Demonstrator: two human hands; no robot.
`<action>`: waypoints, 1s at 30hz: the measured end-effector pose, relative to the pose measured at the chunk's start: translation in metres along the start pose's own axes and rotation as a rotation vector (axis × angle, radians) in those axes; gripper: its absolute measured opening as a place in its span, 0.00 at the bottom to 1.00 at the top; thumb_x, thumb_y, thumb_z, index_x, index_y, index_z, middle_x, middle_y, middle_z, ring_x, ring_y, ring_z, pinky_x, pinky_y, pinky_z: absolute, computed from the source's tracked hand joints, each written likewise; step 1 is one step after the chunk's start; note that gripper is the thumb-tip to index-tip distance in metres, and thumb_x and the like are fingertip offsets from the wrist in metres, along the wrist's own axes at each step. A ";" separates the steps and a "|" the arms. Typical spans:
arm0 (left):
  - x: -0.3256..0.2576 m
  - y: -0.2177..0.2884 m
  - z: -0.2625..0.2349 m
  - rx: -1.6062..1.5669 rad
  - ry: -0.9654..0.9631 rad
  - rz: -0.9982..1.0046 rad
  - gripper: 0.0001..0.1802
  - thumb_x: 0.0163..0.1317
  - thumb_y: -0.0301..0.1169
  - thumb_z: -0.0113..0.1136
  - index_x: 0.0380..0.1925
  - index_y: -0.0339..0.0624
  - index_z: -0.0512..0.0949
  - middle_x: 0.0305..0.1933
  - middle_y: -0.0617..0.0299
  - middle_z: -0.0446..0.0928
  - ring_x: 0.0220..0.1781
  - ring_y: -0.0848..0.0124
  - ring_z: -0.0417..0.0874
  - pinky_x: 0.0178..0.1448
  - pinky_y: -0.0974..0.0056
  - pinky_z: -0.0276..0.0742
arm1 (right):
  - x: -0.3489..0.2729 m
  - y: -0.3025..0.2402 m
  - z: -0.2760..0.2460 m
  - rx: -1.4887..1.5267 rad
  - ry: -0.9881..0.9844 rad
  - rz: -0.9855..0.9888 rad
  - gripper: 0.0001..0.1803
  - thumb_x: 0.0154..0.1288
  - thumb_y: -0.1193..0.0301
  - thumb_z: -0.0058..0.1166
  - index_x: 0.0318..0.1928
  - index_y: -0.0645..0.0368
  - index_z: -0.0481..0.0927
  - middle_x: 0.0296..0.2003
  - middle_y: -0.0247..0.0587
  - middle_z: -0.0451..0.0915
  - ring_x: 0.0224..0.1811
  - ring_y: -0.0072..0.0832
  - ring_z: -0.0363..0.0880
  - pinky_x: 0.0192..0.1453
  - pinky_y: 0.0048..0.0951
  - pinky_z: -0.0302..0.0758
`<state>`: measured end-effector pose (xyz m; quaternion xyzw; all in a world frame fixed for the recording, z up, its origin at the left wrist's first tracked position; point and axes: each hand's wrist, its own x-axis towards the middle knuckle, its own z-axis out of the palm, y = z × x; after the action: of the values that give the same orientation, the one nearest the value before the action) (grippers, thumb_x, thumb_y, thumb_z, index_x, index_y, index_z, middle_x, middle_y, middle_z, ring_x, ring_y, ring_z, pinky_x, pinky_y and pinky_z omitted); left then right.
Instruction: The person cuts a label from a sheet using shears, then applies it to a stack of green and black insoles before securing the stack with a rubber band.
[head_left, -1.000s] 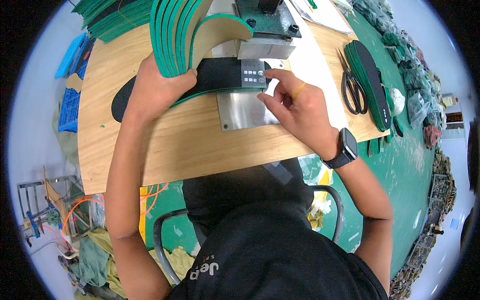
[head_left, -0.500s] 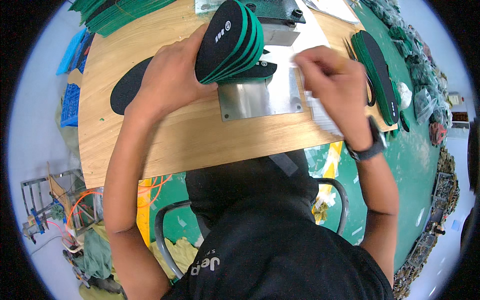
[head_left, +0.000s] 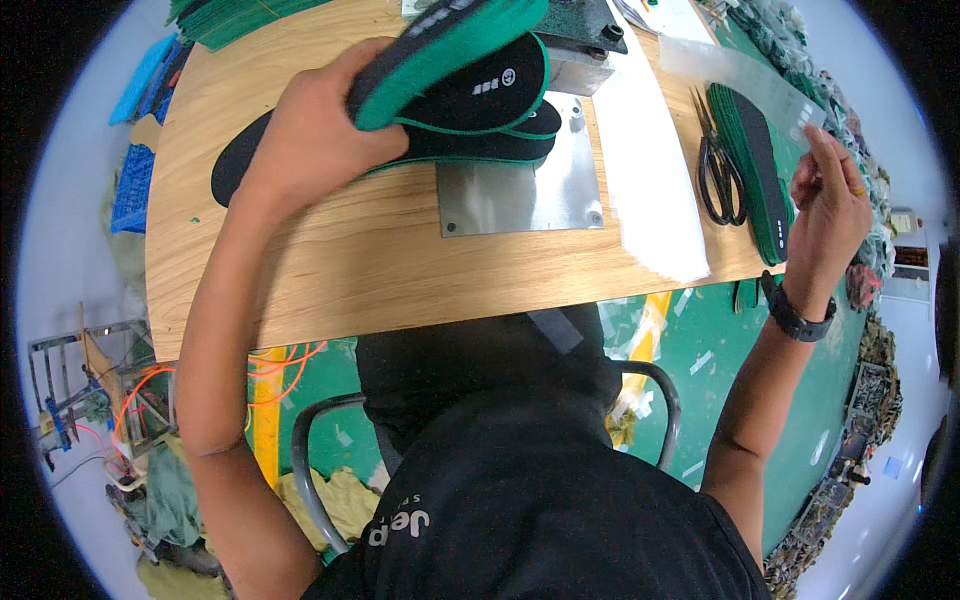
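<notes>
My left hand (head_left: 322,140) is wrapped round a stack of shoe insoles (head_left: 425,80), black on one face and green on the other, held tilted above the metal plate (head_left: 515,205). One fanned-out insole (head_left: 500,88) shows a white printed mark. Beneath the stack, a black insole (head_left: 465,150) lies partly across the plate. Another black insole (head_left: 232,165) rests on the table by my left wrist. Away to the right, my right hand (head_left: 832,200) pinches the end of a clear film strip (head_left: 730,75) with small white marks near my fingertips.
White paper sheets (head_left: 655,205) lie right of the plate. Beyond them are black-handled scissors (head_left: 722,180) and another insole stack (head_left: 755,170) at the table's right edge. A dark metal block (head_left: 580,65) stands behind the plate. Green sheets (head_left: 235,25) are piled at the far left.
My right hand has swung right, away from the plate, and the film strip now shows stretched out from it. The stack in my left hand has tipped, and its lower insoles have fanned apart.
</notes>
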<state>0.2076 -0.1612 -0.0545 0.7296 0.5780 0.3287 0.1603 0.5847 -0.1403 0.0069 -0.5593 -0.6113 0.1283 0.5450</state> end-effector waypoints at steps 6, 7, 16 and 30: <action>0.001 -0.032 -0.015 -0.272 0.271 -0.078 0.15 0.46 0.31 0.65 0.34 0.34 0.80 0.31 0.63 0.79 0.32 0.75 0.76 0.41 0.67 0.75 | -0.058 0.018 0.107 -0.284 -0.362 -0.400 0.07 0.60 0.68 0.56 0.30 0.58 0.82 0.16 0.45 0.77 0.17 0.36 0.78 0.23 0.31 0.73; 0.001 -0.032 -0.013 -0.276 0.313 -0.107 0.14 0.46 0.31 0.65 0.33 0.34 0.80 0.30 0.63 0.79 0.31 0.76 0.76 0.40 0.67 0.74 | -0.063 0.018 0.120 -0.285 -0.407 -0.486 0.08 0.60 0.68 0.55 0.28 0.58 0.81 0.16 0.48 0.76 0.18 0.40 0.78 0.23 0.34 0.74; -0.002 -0.034 -0.011 -0.168 0.257 -0.025 0.12 0.47 0.32 0.65 0.29 0.35 0.79 0.27 0.63 0.79 0.28 0.76 0.76 0.37 0.67 0.74 | -0.088 0.004 0.137 -0.349 -0.626 -0.608 0.10 0.62 0.66 0.51 0.37 0.59 0.80 0.19 0.46 0.77 0.20 0.43 0.77 0.23 0.40 0.73; -0.001 -0.027 -0.008 -0.137 0.259 -0.015 0.12 0.46 0.33 0.65 0.26 0.36 0.77 0.24 0.62 0.77 0.26 0.75 0.74 0.35 0.66 0.73 | -0.086 0.003 0.133 -0.409 -0.684 -0.610 0.14 0.61 0.67 0.52 0.44 0.63 0.79 0.21 0.45 0.77 0.24 0.41 0.78 0.26 0.39 0.73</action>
<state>0.1824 -0.1562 -0.0656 0.6641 0.5755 0.4575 0.1360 0.4594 -0.1503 -0.0899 -0.3765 -0.9032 0.0168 0.2054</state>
